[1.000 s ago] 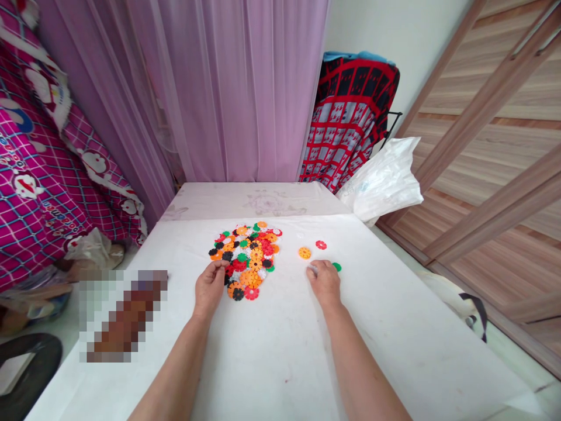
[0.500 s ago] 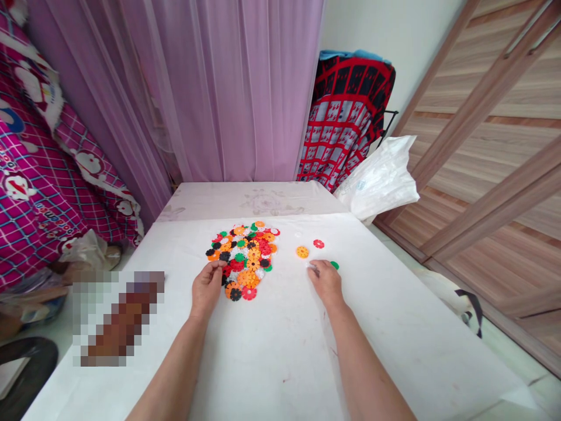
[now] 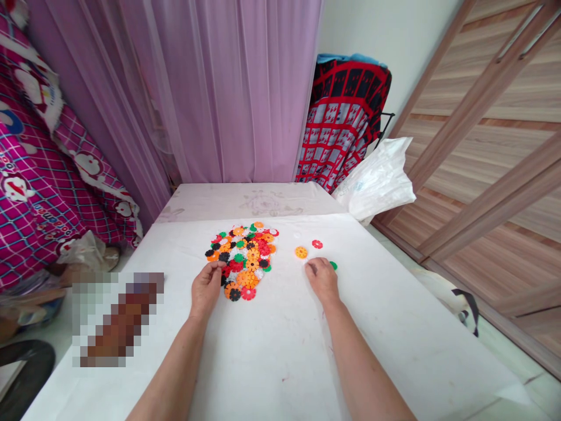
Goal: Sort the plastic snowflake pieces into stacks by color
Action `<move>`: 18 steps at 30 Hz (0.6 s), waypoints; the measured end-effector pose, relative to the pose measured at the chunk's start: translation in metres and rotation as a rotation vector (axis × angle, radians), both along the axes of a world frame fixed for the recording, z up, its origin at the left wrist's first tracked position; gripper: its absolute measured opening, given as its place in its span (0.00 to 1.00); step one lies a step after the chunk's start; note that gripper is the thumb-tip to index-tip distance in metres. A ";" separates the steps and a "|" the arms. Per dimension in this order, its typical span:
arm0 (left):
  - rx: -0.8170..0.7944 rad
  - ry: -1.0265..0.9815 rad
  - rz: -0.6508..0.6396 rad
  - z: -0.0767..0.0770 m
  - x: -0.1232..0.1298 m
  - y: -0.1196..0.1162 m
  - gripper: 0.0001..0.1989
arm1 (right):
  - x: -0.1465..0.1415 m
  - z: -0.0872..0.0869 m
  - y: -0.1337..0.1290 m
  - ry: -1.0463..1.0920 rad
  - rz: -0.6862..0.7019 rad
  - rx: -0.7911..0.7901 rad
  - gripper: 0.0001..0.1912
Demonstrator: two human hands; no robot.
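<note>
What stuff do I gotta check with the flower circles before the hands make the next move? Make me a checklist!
1. Pile of discs sits away from the edges of the table: ok.
2. Orange disc right of the pile lies apart from it: ok.
3. Red disc beyond the right hand is in plain view: ok.
4. Green disc is fully in view: not ok, the right hand partly covers it.
5. Left hand holds a disc: cannot tell, its fingertips are by the pile's near left side.
6. Right hand holds a disc: cannot tell.
</note>
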State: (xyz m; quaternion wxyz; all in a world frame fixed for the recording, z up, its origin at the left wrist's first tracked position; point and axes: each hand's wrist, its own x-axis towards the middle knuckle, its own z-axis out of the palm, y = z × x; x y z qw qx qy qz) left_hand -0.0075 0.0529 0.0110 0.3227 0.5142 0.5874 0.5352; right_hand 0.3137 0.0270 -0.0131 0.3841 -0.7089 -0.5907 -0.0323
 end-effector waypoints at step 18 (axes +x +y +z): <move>0.027 0.024 0.051 -0.006 -0.002 -0.009 0.14 | -0.015 -0.002 -0.031 0.073 -0.022 0.004 0.11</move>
